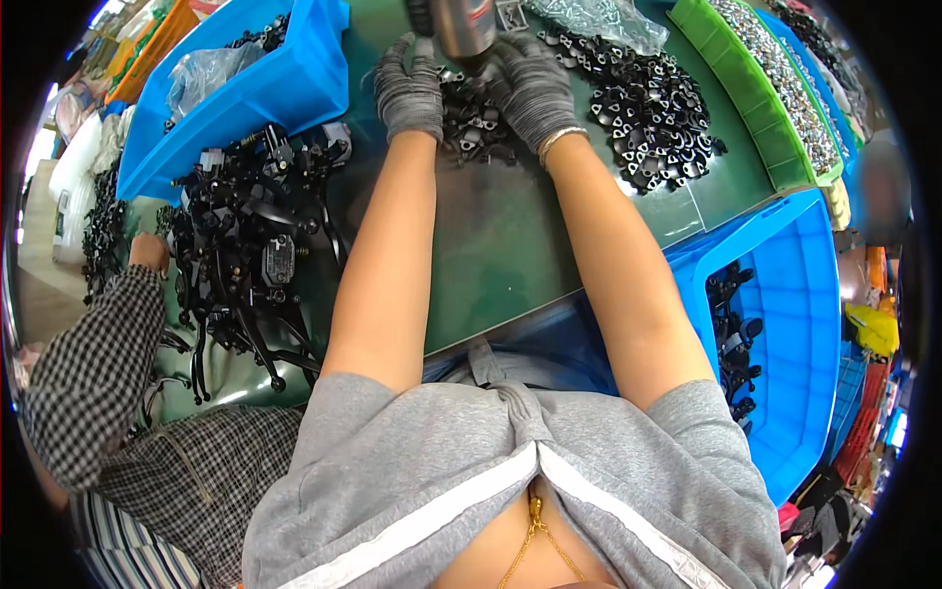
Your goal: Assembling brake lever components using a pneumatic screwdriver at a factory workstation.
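Both my hands wear grey striped gloves and reach to the far part of the green table. My left hand has its fingers curled, the tips turned away; what they hold is hidden. Fingers bent, my right hand is closed beside a pile of small black metal clamps; I cannot make out what is in it. A cylindrical power screwdriver hangs between the hands at the top edge, covering part of the right fingertips. A larger heap of black clamps lies right of the right hand.
Black lever assemblies are heaped at left, below a blue bin. At right stand a green bin of small metal pieces and a blue bin with black parts. A co-worker's checked sleeve reaches in at left.
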